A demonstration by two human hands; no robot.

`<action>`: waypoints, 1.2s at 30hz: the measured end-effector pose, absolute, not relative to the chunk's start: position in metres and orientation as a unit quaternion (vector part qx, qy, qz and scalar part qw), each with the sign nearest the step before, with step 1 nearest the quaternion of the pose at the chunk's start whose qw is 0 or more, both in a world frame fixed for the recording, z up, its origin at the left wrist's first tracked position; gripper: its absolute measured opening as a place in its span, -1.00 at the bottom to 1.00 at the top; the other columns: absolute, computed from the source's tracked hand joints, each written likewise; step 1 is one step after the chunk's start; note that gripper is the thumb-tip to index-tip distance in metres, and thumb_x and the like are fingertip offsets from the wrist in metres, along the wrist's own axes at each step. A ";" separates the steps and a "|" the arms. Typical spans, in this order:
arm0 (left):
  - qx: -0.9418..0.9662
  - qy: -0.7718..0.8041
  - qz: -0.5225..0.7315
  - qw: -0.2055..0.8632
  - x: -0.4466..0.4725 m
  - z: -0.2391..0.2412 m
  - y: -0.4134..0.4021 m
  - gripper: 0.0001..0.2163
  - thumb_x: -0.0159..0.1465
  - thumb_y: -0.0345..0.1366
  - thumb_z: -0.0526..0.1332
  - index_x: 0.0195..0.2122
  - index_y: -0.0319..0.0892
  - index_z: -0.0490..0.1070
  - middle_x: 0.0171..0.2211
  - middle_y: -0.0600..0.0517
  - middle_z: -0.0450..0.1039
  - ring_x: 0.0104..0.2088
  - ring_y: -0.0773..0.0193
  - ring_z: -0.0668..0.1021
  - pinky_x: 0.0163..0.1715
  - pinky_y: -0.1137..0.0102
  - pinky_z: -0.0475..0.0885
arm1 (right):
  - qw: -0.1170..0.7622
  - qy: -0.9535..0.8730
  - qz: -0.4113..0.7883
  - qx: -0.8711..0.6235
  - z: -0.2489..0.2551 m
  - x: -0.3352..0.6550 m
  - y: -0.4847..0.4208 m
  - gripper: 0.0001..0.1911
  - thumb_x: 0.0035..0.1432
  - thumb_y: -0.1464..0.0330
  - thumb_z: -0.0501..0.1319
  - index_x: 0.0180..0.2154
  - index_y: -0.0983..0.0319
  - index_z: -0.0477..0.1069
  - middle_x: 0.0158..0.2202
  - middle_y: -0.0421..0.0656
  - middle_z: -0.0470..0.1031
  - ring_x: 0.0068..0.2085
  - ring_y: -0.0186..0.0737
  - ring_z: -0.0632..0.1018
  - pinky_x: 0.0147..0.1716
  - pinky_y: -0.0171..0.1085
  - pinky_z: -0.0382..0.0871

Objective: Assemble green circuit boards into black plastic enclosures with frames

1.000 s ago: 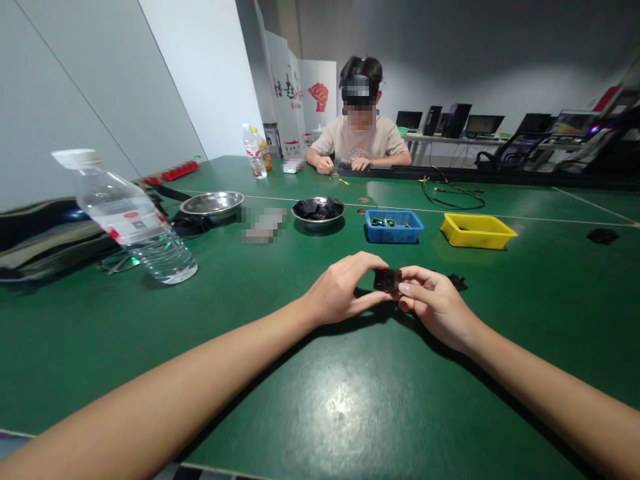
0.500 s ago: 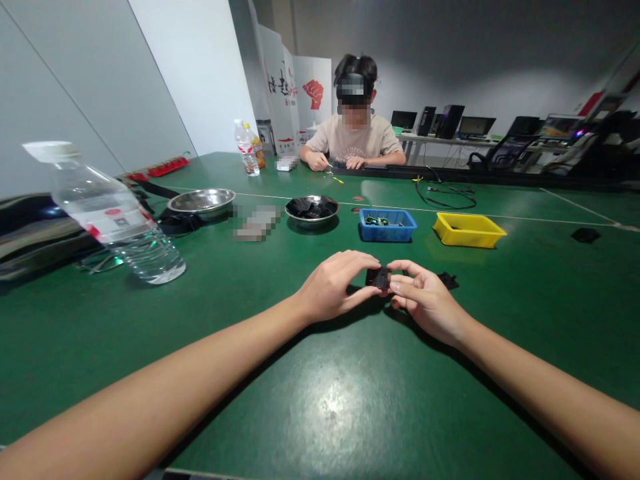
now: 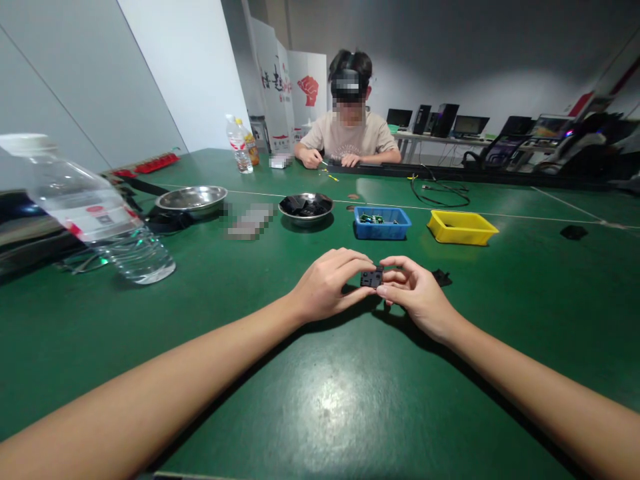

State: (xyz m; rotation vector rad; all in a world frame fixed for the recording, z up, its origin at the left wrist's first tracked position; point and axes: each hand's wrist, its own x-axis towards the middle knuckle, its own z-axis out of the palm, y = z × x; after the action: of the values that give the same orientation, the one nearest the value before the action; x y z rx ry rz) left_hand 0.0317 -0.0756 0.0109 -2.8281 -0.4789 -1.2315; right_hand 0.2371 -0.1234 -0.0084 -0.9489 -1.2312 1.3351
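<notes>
Between my two hands is a small black plastic housing [image 3: 371, 277], its face with small holes and slots turned toward me. My left hand [image 3: 330, 283] pinches it from the left, thumb below and fingers above. From the right, the thumb and fingers of my right hand [image 3: 413, 290] close on its other edge. Part of the housing is hidden behind the fingertips. Another black plastic piece [image 3: 442, 277] lies on the green table [image 3: 320, 373] just beyond my right hand.
Beyond my hands stand a metal bowl [image 3: 306, 219] of black parts, a blue bin [image 3: 383, 231] of circuit boards and a yellow bin [image 3: 463, 235]. A water bottle [image 3: 100, 220] and a metal dish [image 3: 193, 208] are at left. A person [image 3: 349, 130] sits opposite, near black cables [image 3: 440, 195].
The black housing has been turned so that its holed face shows more squarely. Both hands keep their grip. The whole view has shifted slightly.
</notes>
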 end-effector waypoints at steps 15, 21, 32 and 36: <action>-0.896 -0.194 -0.400 -0.008 0.031 0.012 -0.075 -0.72 0.30 -0.16 0.28 -0.05 -0.21 0.41 -0.14 -0.12 0.57 -0.09 0.12 0.59 -0.05 0.21 0.49 | 0.542 -0.475 0.580 -0.379 -0.008 0.239 -0.121 -0.48 -0.15 0.37 0.51 -0.13 0.18 0.40 -0.42 -0.28 0.54 -0.46 -0.38 0.50 -0.52 -0.39 0.32; -0.898 -0.194 -0.394 -0.007 0.031 0.012 -0.075 -0.71 0.30 -0.16 0.27 -0.05 -0.21 0.39 -0.15 -0.11 0.57 -0.11 0.12 0.59 -0.07 0.20 0.47 | 0.541 -0.479 0.578 -0.380 -0.008 0.239 -0.122 -0.48 -0.13 0.35 0.51 -0.10 0.17 0.41 -0.38 -0.25 0.56 -0.44 -0.35 0.52 -0.51 -0.38 0.34; -0.915 -0.221 -0.338 -0.015 0.029 0.007 -0.072 -0.61 0.24 -0.29 0.28 0.08 -0.22 0.30 -0.07 -0.12 0.53 -0.10 0.11 0.56 -0.08 0.21 0.45 | 0.524 -0.530 0.563 -0.356 -0.002 0.239 -0.128 -0.63 0.02 0.26 0.43 -0.11 0.19 0.49 -0.21 -0.06 0.65 -0.34 -0.23 0.60 -0.42 -0.29 0.36; -0.914 -0.225 -0.338 -0.024 0.029 0.007 -0.072 -0.63 0.26 -0.26 0.29 0.06 -0.20 0.30 -0.04 -0.11 0.53 -0.07 0.10 0.56 -0.05 0.20 0.45 | 0.543 -0.553 0.494 -0.393 0.002 0.241 -0.127 -0.77 0.06 0.23 0.39 -0.26 0.21 0.53 -0.30 -0.08 0.66 -0.41 -0.23 0.58 -0.45 -0.27 0.35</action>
State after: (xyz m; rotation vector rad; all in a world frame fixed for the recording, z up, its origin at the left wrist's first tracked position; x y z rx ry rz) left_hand 0.0292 -0.0720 0.0069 -2.9153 -0.7167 -1.0791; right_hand 0.2412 -0.1273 0.0018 -0.9326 -1.3126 1.1734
